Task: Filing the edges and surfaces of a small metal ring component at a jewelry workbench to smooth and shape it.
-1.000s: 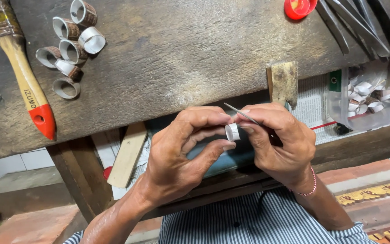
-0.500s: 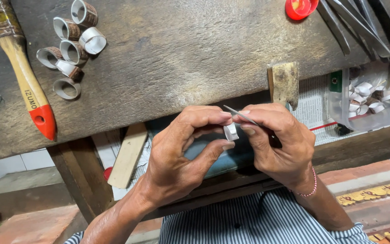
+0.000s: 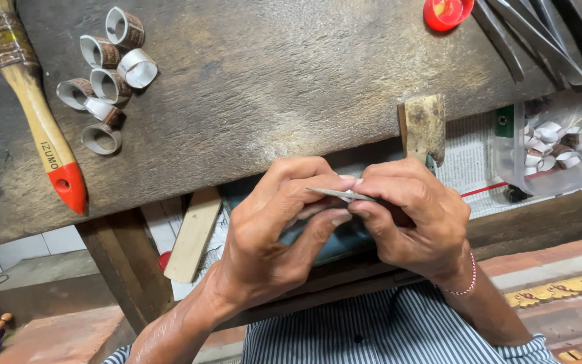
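Ring now hidden (probably) between hands (image 3: 345, 222)

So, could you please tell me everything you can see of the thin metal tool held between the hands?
The tool is a slim, flat, grey strip that looks like metal and tapers to a point on its left end. It lies almost level, tilted slightly down to the right, just below the workbench edge. The right hand pinches its right end, hiding the rest. The left hand has its fingers curled over the tip, thumb beneath. Whatever it works on is hidden.
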